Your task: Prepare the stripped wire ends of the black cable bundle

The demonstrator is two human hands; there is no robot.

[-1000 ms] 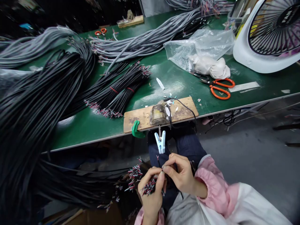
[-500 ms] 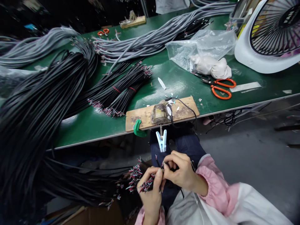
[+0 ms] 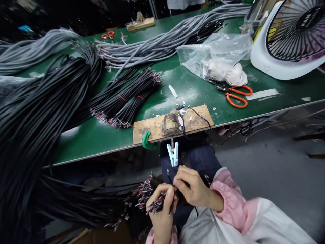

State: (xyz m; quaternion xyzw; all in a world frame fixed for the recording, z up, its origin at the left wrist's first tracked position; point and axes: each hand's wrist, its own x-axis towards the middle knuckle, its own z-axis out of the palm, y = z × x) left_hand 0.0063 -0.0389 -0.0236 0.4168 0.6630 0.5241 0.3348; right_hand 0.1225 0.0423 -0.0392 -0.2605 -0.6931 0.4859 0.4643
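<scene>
Above my lap, my left hand (image 3: 162,205) is closed, its thumb and forefinger pinching a thin black cable (image 3: 168,176) whose stripped tip points upward. My right hand (image 3: 193,188) meets it fingertip to fingertip, pinching at the same spot; the exact contact is partly hidden. A bundle of black cables (image 3: 146,193) with red, white and teal wire ends lies behind and against my left hand. Just above my hands, a light blue clothespin (image 3: 173,154) sticks out from a wooden board (image 3: 146,127) at the table's edge.
A green clamp (image 3: 147,140) grips the board. On the green table (image 3: 122,139) are black cable bundles (image 3: 127,96), grey cables (image 3: 152,51), orange-handled scissors (image 3: 237,96), a plastic bag (image 3: 215,49) and a white fan (image 3: 269,64). More black cables (image 3: 33,135) hang over the left edge.
The view has shifted slightly, moving the table things a little left. My right hand's fingers have drawn closer to my left fingertips, and the cable tip shows more plainly between them.
</scene>
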